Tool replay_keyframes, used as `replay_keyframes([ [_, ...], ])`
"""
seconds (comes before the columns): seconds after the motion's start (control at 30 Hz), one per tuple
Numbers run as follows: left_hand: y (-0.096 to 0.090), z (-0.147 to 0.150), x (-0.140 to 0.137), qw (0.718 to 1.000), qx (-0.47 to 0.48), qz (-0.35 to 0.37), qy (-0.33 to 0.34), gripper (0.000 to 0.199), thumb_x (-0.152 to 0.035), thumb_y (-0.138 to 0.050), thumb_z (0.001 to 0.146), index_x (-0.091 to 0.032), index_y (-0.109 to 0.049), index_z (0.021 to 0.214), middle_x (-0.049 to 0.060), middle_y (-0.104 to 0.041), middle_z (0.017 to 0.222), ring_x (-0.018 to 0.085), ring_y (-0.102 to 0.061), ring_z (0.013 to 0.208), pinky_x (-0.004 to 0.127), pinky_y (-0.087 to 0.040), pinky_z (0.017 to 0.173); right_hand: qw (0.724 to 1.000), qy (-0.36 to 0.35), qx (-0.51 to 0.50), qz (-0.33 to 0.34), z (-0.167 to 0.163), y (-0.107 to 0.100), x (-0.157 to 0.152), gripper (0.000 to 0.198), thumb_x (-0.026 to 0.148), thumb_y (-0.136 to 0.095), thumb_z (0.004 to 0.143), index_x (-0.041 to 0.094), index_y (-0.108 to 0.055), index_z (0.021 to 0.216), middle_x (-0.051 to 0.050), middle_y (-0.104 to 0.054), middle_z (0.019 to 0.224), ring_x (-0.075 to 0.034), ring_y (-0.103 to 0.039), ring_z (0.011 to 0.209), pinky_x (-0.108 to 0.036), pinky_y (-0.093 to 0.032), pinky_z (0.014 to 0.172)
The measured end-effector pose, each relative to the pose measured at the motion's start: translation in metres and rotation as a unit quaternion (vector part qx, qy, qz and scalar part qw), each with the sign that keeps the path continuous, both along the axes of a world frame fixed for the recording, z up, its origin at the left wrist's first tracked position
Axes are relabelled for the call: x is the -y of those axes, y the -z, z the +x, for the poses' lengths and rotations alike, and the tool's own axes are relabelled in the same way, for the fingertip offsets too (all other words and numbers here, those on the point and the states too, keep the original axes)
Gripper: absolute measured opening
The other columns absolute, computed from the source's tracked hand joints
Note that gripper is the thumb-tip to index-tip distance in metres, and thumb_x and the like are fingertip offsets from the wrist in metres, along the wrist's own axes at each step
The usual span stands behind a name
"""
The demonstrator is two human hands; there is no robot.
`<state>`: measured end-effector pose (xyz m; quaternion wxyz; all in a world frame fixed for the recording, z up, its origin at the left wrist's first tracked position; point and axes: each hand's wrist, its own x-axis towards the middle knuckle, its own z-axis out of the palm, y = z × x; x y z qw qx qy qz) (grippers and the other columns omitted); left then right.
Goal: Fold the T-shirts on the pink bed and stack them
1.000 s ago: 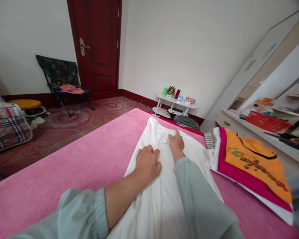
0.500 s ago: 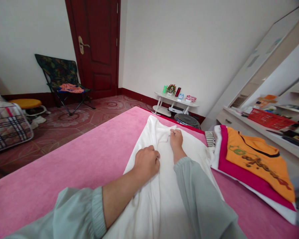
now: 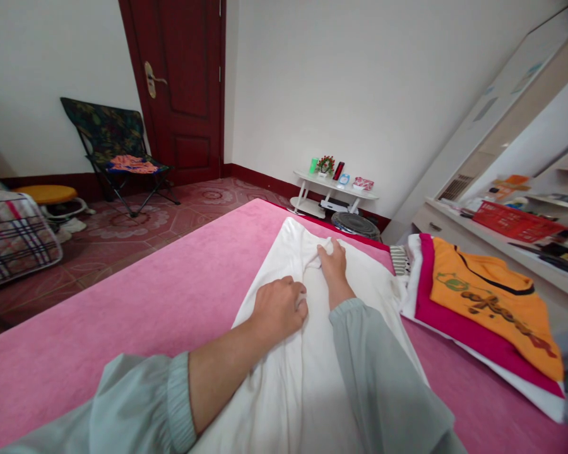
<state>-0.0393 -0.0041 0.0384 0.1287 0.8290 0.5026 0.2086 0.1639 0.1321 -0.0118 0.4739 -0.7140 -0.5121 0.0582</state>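
Observation:
A white garment [image 3: 322, 372], which looks like a shirt, lies spread lengthwise on the pink bed cover [image 3: 170, 284], with creases along its left half. My left hand [image 3: 279, 306] is closed on a fold of its fabric near the middle, thumb and fingers pinched together. Farther up, by the garment's far end, my right hand [image 3: 334, 261] has cloth between thumb and fingers; the thumb points left and its grip looks loose. Both forearms rest low over the garment in pale grey-green sleeves.
Folded clothes lie on the right, an orange printed shirt [image 3: 492, 302] on top. Beyond them a red basket [image 3: 515, 221] stands on a cabinet. A small white table [image 3: 336, 185] is past the bed's far edge. A folding chair [image 3: 116, 142] is near the door.
My right hand's thumb and fingers have parted somewhat at the garment's far end. The left hand keeps its hold and has shifted barely to the right.

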Motion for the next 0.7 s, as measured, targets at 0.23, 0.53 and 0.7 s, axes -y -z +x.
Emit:
replay_keyframes([
  [0.23,-0.003,-0.002,-0.003,0.998,0.027,-0.033,-0.037,0.033,-0.032,-0.048,0.084,-0.025,-0.064,0.112,0.004,-0.072,0.096,0.023,-0.065,0.089,0.032,-0.045,0.077,0.995,-0.084,-0.018,0.057,-0.008,-0.004,0.013,0.077,0.022,-0.059,0.064,0.022,-0.042,0.139,-0.01,-0.048,0.133,-0.027,-0.05,0.118,-0.037,-0.038,0.103],
  [0.53,0.0,-0.003,-0.005,0.998,0.023,-0.032,-0.057,0.029,-0.033,-0.048,0.084,-0.026,-0.064,0.107,0.003,-0.072,0.091,0.022,-0.065,0.087,0.03,-0.044,0.074,0.988,0.153,0.003,0.017,0.001,-0.024,0.032,0.057,0.01,-0.05,0.062,0.017,-0.059,0.118,-0.017,-0.046,0.127,-0.031,-0.054,0.109,-0.043,-0.043,0.093],
  [0.7,0.002,-0.003,-0.006,0.997,0.029,-0.035,-0.055,0.028,-0.03,-0.046,0.085,-0.027,-0.067,0.103,0.003,-0.072,0.091,0.021,-0.064,0.086,0.03,-0.043,0.073,0.983,0.049,0.174,0.013,-0.01,-0.017,0.032,0.052,0.031,-0.049,0.083,0.02,-0.048,0.133,-0.015,-0.034,0.146,-0.033,-0.029,0.135,-0.056,-0.024,0.106],
])
